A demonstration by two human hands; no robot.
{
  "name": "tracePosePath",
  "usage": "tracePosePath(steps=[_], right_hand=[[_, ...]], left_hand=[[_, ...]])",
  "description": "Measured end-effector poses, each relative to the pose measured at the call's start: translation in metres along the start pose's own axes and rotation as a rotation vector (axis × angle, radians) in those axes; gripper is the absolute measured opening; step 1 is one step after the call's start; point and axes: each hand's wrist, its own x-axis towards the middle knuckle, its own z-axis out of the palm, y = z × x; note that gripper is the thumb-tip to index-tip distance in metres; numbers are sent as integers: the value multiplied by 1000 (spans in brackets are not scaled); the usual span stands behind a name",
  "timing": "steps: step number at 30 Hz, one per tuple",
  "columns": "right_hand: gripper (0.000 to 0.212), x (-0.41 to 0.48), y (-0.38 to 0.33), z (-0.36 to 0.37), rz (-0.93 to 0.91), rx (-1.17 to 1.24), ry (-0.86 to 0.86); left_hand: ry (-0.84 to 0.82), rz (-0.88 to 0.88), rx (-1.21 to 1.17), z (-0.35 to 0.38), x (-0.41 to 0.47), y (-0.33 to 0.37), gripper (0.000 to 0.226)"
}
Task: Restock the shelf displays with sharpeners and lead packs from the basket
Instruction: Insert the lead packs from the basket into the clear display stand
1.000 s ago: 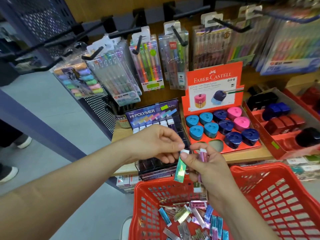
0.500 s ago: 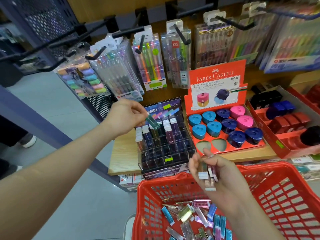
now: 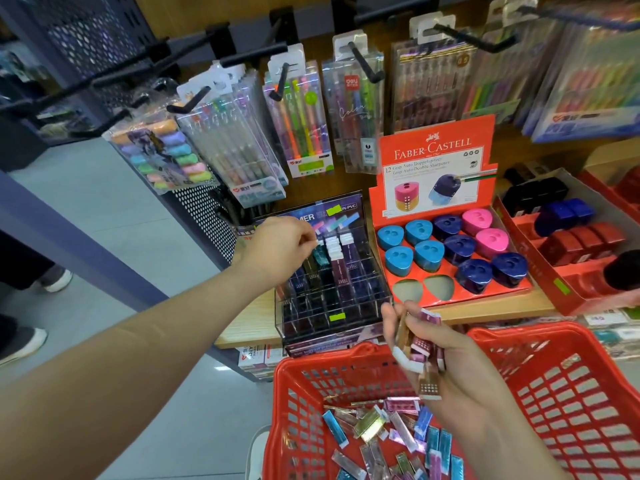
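At shelf display (image 3: 332, 306), left hand (image 3: 277, 251) pinches lead pack (image 3: 320, 257), seemingly upright

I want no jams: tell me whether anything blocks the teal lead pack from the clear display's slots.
Nothing visible does. The left hand pinches the teal lead pack right above the clear display's open slots; the purple packs stand beside it, to its right, not beneath.
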Motion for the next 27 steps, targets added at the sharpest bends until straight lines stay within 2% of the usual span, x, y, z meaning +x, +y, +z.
tracePosePath(steps=[1,2,5,10,12,14,15,17,19,24,27], right_hand=[[48,-1,0,1,9,-15,-9],[40,-2,0,2,12,-1,-18],[52,-2,2,0,-12,41,-5],[43,-9,4,7,-29,-44,-19],[48,-9,4,8,-8,-77,-19],[49,-8,5,10,5,-78,-13],[47,-7,6,10,6,-85,-8],[42,-6,9,11,-4,-115,10],[39,-5,12,12,-18,-178,20],[47,-6,18,16,-79,-355,42],[49,-8,18,18,-108,-423,42]], left_hand=[[0,19,36,2,1,1,15],[-7,28,68,3,1,2,16],[-36,23,133,8,3,5,18],[-36,-1,166,8,5,8,18],[16,-33,112,0,4,12,17],[6,-123,-67,-15,1,19,15],[-80,-195,-243,-24,-1,23,13],[-381,-328,-645,-40,-10,35,13],[-594,-347,-829,-45,-23,48,20],[-791,-325,-1035,-33,-48,68,31],[-805,-321,-1062,-34,-53,67,23]])
